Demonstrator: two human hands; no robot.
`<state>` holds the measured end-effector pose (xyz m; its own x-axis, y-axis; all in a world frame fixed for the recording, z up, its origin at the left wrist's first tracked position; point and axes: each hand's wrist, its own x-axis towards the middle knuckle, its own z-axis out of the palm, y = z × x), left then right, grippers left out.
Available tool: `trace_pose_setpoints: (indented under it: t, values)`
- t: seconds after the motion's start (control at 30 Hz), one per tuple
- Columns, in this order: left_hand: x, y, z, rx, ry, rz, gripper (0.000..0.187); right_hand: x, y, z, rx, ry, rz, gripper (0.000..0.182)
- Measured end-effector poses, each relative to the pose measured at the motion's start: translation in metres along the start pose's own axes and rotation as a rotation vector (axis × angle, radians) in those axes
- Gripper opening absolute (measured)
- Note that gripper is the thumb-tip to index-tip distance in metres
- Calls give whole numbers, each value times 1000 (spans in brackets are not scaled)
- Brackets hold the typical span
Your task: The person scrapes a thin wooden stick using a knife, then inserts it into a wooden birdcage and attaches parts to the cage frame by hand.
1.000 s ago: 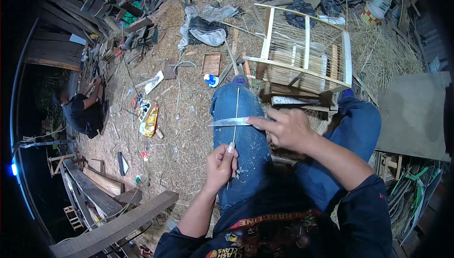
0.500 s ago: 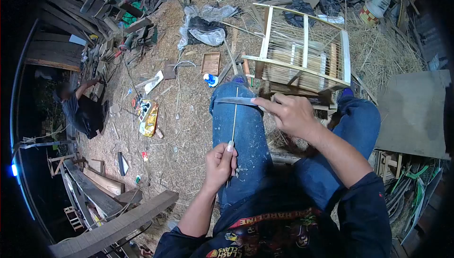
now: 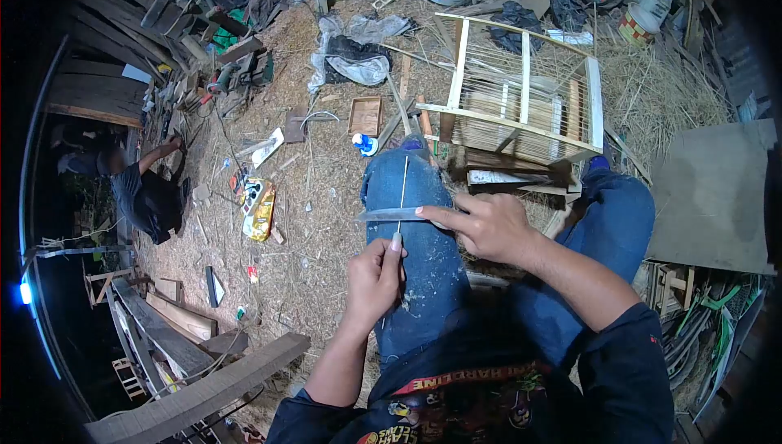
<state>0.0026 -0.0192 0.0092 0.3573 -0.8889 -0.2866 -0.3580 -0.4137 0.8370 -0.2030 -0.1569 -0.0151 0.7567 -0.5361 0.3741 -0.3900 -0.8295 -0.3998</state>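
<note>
A thin stick (image 3: 404,182) lies lengthwise over the jeans-covered thigh (image 3: 432,273), pinched in my left hand (image 3: 374,278) with the thumb on top. Across the stick, just beyond that thumb, rests the blade of a knife (image 3: 389,215). My right hand (image 3: 489,228) is closed on the knife, its index finger stretched along the back of the blade. The knife's handle is hidden inside the right hand. Below my left hand the stick's near end shows only faintly.
A wooden slatted frame (image 3: 525,90) lies ahead on the right. Nearby are a small wooden tray (image 3: 365,116), a blue-and-white bottle (image 3: 364,144) and a yellow packet (image 3: 259,212). A person (image 3: 147,187) crouches at the left. A plank (image 3: 204,383) juts in at lower left.
The knife and my right hand have moved down along the stick toward my left hand. My left hand has risen slightly. The crouching person's arm and head have shifted.
</note>
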Motion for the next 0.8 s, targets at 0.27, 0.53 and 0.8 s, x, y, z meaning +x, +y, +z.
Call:
trace_pose_setpoints:
  t: [0.27, 0.53, 0.8]
  values:
    - [2, -8, 1, -161, -39, -67, 34, 1, 7, 6, -5, 12, 4, 51]
    - [2, -7, 2, -268, -41, -131, 34, 2, 3, 1, -22, 13, 22, 47]
    - [-1, -16, 9, -229, 57, -44, 34, 3, -3, -7, -25, -74, -23, 54]
